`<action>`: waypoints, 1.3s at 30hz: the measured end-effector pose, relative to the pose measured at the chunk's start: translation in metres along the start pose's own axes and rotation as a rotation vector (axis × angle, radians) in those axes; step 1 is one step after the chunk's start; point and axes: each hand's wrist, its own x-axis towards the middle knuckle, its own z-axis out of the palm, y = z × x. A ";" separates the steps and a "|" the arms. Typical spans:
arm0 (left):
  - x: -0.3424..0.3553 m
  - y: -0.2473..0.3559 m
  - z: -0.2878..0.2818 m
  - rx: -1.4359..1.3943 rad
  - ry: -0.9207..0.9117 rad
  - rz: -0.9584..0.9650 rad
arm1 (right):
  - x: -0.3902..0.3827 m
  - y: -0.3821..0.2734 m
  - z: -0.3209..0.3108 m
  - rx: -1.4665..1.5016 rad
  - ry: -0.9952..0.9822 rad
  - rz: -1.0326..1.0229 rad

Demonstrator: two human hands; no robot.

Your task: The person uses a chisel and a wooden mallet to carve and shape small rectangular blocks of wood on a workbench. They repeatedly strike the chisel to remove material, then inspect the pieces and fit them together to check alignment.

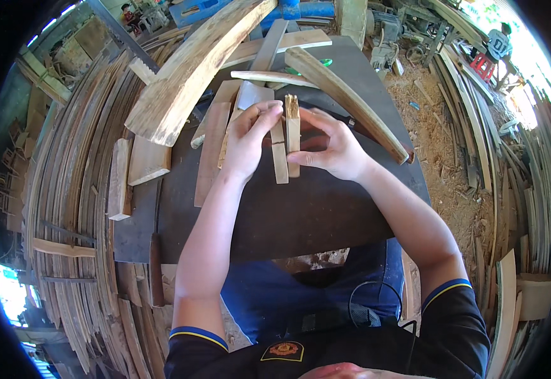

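Note:
In front of me, my right hand (335, 145) grips a short wooden stick (293, 126), thumb against its near part and fingers behind. The stick's upper end looks rough and dark yellow. My left hand (250, 136) is closed just left of it, thumb and forefinger pressed together. What that pinch holds, if anything, I cannot make out. Between the hands is a narrow wooden strip (280, 158) with a dark line across it; whether my left fingers touch it is hidden. Left of my left hand lies a flat reddish board (213, 158) on the dark tabletop (313, 218).
A thick beam (193, 76) slants across the table's far left, near short blocks (149, 158). A long rounded wooden piece (351, 104) lies at the right. A tool with a wooden handle (156, 271) overhangs the left edge. Lumber stacks (73, 164) flank the table; people sit far off.

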 end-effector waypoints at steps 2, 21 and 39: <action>-0.001 0.006 0.000 -0.004 0.014 -0.165 | 0.002 -0.003 -0.006 -0.141 0.046 -0.072; 0.002 0.009 -0.010 0.166 -0.019 0.017 | 0.002 0.012 -0.003 0.095 0.045 0.054; 0.004 0.009 -0.018 0.385 0.002 0.034 | 0.008 0.014 -0.022 0.361 0.137 0.263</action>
